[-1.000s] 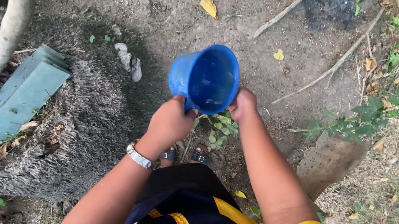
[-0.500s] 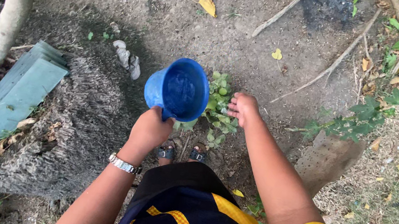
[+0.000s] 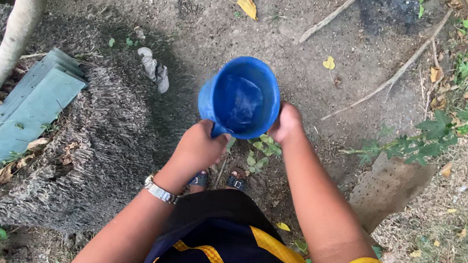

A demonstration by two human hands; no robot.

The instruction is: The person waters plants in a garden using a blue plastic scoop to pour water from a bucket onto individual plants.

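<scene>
Centrally, a blue plastic jug (image 3: 241,97) holding water is tilted above a small green plant (image 3: 261,150) on bare soil. Left hand (image 3: 198,146) has fingers curled round the handle; right hand (image 3: 286,123) presses closed fingers against the jug's right wall. Half a second earlier, the right hand was off the jug, which sat further left.

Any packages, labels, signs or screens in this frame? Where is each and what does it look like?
None in view: only a plain blue jug with no label showing, gripped by the left hand and steadied by the right hand over a small green plant on bare soil.
</scene>
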